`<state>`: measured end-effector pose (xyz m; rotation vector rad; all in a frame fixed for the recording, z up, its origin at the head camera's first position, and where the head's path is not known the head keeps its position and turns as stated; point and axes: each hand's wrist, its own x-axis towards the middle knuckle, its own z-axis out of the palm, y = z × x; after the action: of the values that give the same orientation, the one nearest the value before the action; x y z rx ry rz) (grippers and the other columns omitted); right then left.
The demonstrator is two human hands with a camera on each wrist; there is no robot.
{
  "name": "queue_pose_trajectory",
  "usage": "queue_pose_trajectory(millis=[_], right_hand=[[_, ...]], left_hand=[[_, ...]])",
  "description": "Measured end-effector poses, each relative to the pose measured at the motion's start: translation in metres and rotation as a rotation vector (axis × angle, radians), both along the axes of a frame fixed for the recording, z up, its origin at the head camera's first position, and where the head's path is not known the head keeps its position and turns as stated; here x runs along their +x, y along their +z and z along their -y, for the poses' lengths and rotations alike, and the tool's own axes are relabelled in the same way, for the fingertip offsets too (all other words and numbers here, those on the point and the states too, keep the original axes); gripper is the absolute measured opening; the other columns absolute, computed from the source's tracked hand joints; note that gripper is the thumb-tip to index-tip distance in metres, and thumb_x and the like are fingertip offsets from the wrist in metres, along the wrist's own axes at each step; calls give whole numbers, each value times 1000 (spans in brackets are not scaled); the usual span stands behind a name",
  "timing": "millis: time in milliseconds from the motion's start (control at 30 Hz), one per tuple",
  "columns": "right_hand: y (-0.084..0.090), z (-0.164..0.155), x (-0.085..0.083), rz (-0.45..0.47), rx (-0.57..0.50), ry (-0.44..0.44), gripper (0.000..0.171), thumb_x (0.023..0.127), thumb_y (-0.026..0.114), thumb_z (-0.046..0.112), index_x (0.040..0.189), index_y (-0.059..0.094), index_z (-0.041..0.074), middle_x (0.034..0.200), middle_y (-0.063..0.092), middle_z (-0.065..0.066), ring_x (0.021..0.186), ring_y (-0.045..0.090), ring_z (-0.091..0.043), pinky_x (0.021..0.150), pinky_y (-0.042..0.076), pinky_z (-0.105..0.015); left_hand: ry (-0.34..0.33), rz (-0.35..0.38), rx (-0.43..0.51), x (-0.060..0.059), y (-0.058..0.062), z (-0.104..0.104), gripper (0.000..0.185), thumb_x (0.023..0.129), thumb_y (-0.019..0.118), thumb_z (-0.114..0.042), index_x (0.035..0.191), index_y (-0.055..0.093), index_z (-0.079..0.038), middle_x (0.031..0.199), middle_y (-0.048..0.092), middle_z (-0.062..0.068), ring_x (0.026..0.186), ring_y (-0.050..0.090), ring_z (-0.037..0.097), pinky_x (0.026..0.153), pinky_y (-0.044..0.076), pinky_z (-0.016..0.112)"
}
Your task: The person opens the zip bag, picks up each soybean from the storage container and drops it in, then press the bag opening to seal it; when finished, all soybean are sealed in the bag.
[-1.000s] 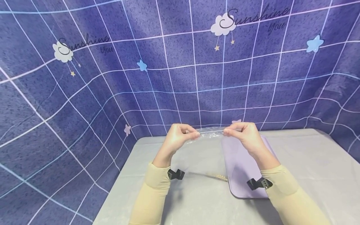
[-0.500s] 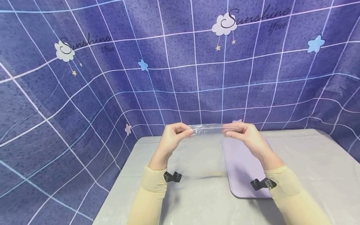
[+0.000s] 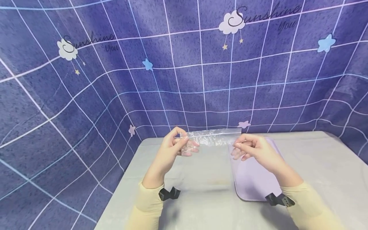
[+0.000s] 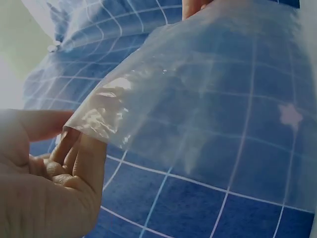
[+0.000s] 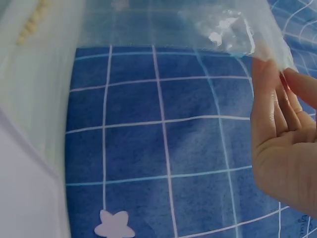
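A clear plastic zip bag (image 3: 208, 163) hangs spread out between my two hands above the table, its zip strip along the top. My left hand (image 3: 166, 153) pinches its upper left edge between thumb and fingers; some fingers show through the film. At the opposite edge, a little below the strip, my right hand (image 3: 258, 151) pinches the film likewise. In the left wrist view the bag (image 4: 198, 94) looks slack and glossy near the left thumb. A pale yellow beaded strip (image 5: 33, 22) shows blurred through the film; whether it lies inside or behind, I cannot tell.
A light purple tray (image 3: 256, 182) lies on the grey-covered table (image 3: 201, 214), to the right of the bag and under my right forearm. Blue gridded cloth (image 3: 187, 80) with clouds and stars hangs behind and to the left.
My hands have moved apart and slightly down, leaving the zip strip for the bag's side edges. The whole strip now shows, and the bag's lower edge hangs a little lower.
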<state>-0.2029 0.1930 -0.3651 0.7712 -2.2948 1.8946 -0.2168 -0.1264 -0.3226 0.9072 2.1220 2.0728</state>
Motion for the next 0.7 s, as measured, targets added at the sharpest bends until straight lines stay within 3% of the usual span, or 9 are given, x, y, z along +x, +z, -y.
queue_pose_trajectory(millis=[67,167,333,467,567,700], right_hand=[[4,0,-3,31,-2,-11,21,102,61,12,106,60,-8,85,73,-13,73,72,-22,65,61,-40],[-3,2,-20,111,-8,-39,22,101,63,13,105,59,-8,84,73,-12,71,70,-19,65,60,-36],[-43,7,-59,218,71,-95,23,99,64,11,106,63,-11,82,74,-13,68,71,-17,63,59,-31],[-75,17,-84,237,149,-136,18,94,65,2,102,68,-14,76,71,-12,62,68,-16,61,60,-35],[-91,24,-96,253,188,-137,13,91,65,-4,95,67,-16,73,70,-15,60,68,-18,64,61,-39],[-100,27,-102,318,238,-139,14,91,65,-5,95,67,-18,74,70,-21,62,70,-24,67,62,-40]], left_hand=[[15,35,12,-7,-2,-1,5,106,52,-12,102,49,-11,98,75,21,82,76,30,70,62,39],[68,111,17,-33,-15,-4,5,105,53,-12,101,50,-10,96,76,18,77,76,25,69,61,35],[240,262,-62,-89,-68,-5,7,101,58,-8,101,60,-1,90,75,12,70,75,19,67,61,31],[332,368,-162,-120,-113,-2,8,98,60,-3,103,61,4,87,74,10,65,72,15,63,60,28],[350,418,-196,-134,-135,-2,9,97,59,0,104,55,3,87,75,11,63,69,13,62,59,26],[333,452,-257,-143,-151,-5,21,94,60,1,112,49,2,93,74,16,70,69,16,67,59,29]])
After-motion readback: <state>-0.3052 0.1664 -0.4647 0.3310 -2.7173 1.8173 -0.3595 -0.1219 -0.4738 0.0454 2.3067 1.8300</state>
